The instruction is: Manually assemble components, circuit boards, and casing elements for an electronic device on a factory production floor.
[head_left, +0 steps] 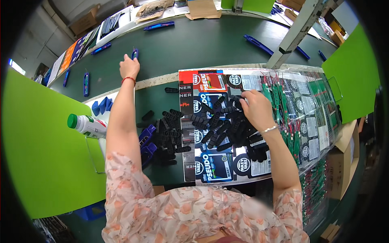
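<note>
Evidently, a slim blue-purple plastic casing (135, 53) is grasped by the left hand (129, 67) at ten o'clock; toward three o'clock, black ridged plastic strips (237, 129) are touched by the right hand (257, 108), its grip unclear.

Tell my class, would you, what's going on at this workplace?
One person in a floral top is working with both hands. The left hand reaches out to a blue, pen-like casing on the far green surface; how firmly it grips is hard to tell. The right hand has its fingers at a pile of black pieces on a printed sheet. Green circuit boards lie to the right, and more blue casings lie spread over the far surface.
</note>
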A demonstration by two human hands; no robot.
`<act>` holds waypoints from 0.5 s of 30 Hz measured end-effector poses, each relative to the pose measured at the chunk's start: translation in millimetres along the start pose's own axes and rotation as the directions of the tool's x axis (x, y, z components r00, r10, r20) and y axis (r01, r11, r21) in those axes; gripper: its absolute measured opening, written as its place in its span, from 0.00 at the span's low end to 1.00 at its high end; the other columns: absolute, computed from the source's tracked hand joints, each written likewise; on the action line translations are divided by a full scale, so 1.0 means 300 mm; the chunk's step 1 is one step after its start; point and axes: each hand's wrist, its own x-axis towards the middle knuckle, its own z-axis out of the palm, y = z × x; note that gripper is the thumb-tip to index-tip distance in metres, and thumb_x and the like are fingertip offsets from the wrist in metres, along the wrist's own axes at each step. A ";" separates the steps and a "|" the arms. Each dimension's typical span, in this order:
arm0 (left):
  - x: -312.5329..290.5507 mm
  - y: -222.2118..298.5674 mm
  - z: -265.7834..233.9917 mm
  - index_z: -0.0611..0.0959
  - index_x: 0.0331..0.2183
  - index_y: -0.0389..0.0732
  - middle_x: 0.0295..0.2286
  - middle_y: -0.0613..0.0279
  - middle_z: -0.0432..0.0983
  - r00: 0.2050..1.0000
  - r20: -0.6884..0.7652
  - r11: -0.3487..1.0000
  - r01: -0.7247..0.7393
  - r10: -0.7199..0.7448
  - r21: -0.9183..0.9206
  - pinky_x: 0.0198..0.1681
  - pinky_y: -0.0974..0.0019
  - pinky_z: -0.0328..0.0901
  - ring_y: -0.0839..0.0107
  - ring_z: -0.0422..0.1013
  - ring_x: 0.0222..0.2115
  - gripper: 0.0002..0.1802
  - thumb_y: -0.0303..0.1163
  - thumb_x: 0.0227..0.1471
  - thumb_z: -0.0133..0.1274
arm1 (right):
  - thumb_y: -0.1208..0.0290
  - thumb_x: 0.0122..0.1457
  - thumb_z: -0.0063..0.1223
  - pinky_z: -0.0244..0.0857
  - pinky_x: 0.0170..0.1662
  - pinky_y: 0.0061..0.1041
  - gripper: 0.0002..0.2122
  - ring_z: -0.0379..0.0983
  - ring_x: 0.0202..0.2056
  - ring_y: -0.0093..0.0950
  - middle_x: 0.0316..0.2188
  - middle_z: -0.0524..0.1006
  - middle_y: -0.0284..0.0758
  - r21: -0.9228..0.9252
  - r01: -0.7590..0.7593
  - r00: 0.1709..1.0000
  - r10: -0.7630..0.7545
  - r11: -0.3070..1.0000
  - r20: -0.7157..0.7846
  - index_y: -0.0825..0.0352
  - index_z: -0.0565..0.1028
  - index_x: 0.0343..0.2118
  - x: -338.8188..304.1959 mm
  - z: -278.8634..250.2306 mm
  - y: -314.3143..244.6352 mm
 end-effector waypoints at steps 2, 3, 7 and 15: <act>0.006 -0.032 -0.054 0.69 0.55 0.40 0.42 0.36 0.71 0.995 -0.016 0.995 -0.095 0.095 0.011 0.45 0.52 0.68 0.45 0.72 0.41 0.30 0.43 0.52 0.50 | 0.70 0.51 0.57 0.69 0.34 0.37 0.06 0.75 0.31 0.40 0.26 0.74 0.38 0.001 0.028 0.999 -0.028 1.000 0.025 0.67 0.76 0.26 0.025 0.008 -0.027; -0.003 -0.044 -0.079 0.73 0.52 0.40 0.40 0.38 0.73 0.982 -0.043 0.982 -0.186 0.186 0.004 0.44 0.53 0.68 0.46 0.73 0.39 0.27 0.41 0.52 0.51 | 0.70 0.51 0.57 0.69 0.34 0.38 0.06 0.75 0.31 0.40 0.26 0.75 0.38 0.019 0.048 0.998 -0.049 0.999 0.044 0.67 0.76 0.26 0.037 0.004 -0.042; -0.172 0.005 -0.264 0.81 0.42 0.38 0.32 0.46 0.78 0.868 0.100 0.852 -0.447 0.487 -0.271 0.41 0.57 0.69 0.52 0.75 0.33 0.17 0.36 0.50 0.53 | 0.68 0.52 0.55 0.70 0.36 0.38 0.06 0.75 0.32 0.42 0.27 0.76 0.41 -0.019 0.041 0.999 -0.040 0.999 0.033 0.65 0.77 0.26 0.065 -0.051 -0.002; -0.734 -0.011 -0.778 0.81 0.35 0.38 0.29 0.52 0.76 0.800 0.180 0.808 -0.513 0.572 -0.290 0.36 0.55 0.66 0.52 0.72 0.32 0.08 0.27 0.51 0.52 | 0.64 0.49 0.56 0.71 0.39 0.42 0.09 0.77 0.34 0.44 0.30 0.79 0.46 -0.172 -0.253 0.961 0.267 0.952 0.066 0.64 0.80 0.28 0.064 -0.117 0.335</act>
